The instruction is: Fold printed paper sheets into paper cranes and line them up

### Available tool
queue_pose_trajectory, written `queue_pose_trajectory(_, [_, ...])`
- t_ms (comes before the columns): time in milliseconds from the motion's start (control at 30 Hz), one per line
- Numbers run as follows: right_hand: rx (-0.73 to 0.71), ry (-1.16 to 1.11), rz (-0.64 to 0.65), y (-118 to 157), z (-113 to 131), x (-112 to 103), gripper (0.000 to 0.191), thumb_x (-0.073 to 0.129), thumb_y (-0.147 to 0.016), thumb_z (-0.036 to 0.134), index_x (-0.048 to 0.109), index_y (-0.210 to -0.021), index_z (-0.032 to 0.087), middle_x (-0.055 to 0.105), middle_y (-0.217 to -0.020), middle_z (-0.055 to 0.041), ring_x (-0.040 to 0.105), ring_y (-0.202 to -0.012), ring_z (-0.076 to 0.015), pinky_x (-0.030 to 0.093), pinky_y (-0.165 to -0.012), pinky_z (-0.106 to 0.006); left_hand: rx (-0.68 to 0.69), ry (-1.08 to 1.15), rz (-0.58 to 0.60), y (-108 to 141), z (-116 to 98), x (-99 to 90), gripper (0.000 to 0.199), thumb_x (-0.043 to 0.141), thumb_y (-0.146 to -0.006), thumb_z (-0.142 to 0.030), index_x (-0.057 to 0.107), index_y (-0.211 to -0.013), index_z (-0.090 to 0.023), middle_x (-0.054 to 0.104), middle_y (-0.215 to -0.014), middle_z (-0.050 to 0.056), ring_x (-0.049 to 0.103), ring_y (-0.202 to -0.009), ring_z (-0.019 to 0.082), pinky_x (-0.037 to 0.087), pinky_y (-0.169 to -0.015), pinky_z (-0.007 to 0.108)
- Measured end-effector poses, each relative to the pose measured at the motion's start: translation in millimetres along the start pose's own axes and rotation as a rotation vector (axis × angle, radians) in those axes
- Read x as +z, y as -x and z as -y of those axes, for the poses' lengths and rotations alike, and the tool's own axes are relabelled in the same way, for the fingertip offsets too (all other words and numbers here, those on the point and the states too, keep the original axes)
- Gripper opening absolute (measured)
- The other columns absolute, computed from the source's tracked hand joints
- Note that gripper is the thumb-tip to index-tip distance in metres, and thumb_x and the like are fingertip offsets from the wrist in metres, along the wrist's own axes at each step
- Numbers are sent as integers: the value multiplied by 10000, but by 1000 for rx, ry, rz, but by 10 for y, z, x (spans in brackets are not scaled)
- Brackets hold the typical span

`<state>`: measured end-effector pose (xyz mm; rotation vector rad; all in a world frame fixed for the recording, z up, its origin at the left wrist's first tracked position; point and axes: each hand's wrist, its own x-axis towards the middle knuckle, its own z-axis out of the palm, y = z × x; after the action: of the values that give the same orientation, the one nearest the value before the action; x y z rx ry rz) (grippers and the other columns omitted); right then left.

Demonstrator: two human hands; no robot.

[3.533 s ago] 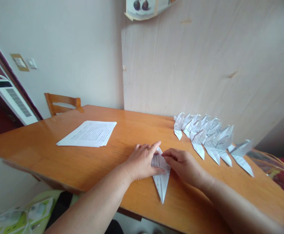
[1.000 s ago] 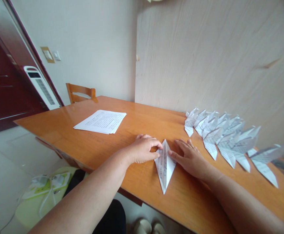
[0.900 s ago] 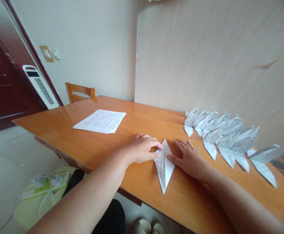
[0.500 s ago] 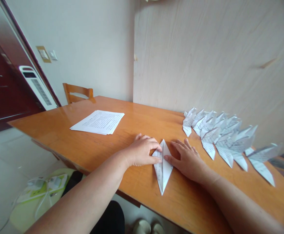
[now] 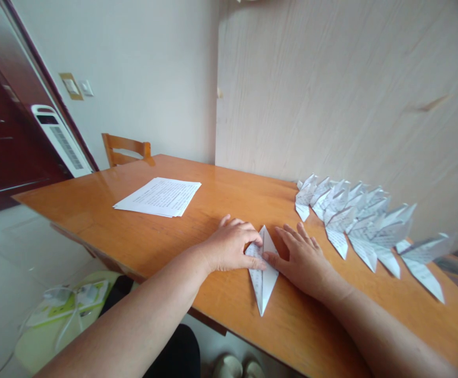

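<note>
A kite-shaped folded paper (image 5: 267, 294) lies on the table with its long points towards and away from me, a crease running down its middle. My left hand (image 5: 234, 245) is curled over its left half, thumb and forefinger closed down onto the paper by the crease. On the right side, my right hand (image 5: 303, 257) rests with fingers spread flat on the wood. Its thumb touches the paper near the centre line. The thumbs are close together and cover part of the crease.
Several folded paper pieces (image 5: 344, 218) with raised flaps stand in rows at the right of the wooden table (image 5: 134, 241). A stack of printed sheets (image 5: 160, 197) lies at the left. Beyond is a chair (image 5: 126, 147); a power strip (image 5: 69, 302) sits on a stool below.
My left thumb has slid slightly right across the crease, towards my right thumb. The paper stays in place, and my right hand has barely moved.
</note>
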<state>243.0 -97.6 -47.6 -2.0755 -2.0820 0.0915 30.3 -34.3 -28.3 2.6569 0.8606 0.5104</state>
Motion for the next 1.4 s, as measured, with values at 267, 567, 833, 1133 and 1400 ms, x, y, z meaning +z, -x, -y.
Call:
queue_pose_trajectory(267, [-5, 15, -43, 14, 10, -18, 803, 480, -878, 683, 436, -1493, 170, 341, -1597, -131, 123, -1503, -405, 222, -1154, -627, 1, -18, 10, -1, -24, -11, 493, 763, -706, -630, 677, -1085, -327, 663, -1101, 13, 538, -1126, 291, 171, -1114, 577])
queue_pose_trajectory(567, [-174, -31, 60, 310, 29, -486, 400, 386, -969, 341, 660, -1249, 259, 764, -1026, -73, 716, -941, -280, 540, -787, -388, 37, 11, 36, -1, 26, 9, 447, 748, -726, -640, 715, -1114, -420, 650, -1144, -2, 509, -1180, 290, 113, -1130, 587])
queue_pose_trajectory(833, [-351, -3, 126, 567, 215, -617, 279, 497, -973, 390, 679, -1183, 370, 735, -1056, -43, 695, -972, -274, 561, -824, -408, 14, 35, 23, 0, 37, 47, 450, 735, -725, -661, 719, -1111, -430, 638, -1207, -3, 497, -1201, 292, 79, -1141, 581])
queue_pose_trajectory(1133, [-408, -24, 182, 859, 160, -650, 320, 607, -965, 352, 604, -1247, 200, 613, -1269, -84, 632, -1060, -237, 553, -878, -430, 2, 39, 44, -10, 34, 42, 463, 755, -713, -642, 716, -1117, -421, 632, -1208, 0, 495, -1198, 295, 63, -1139, 599])
queue_pose_trajectory(1400, [-484, -32, 213, 985, 211, -647, 299, 603, -966, 357, 614, -1234, 223, 615, -1270, -82, 629, -1063, -235, 557, -873, -424, -22, 45, 71, -14, 18, 24, 464, 759, -711, -631, 716, -1119, -414, 619, -1218, 0, 483, -1207, 299, 54, -1139, 605])
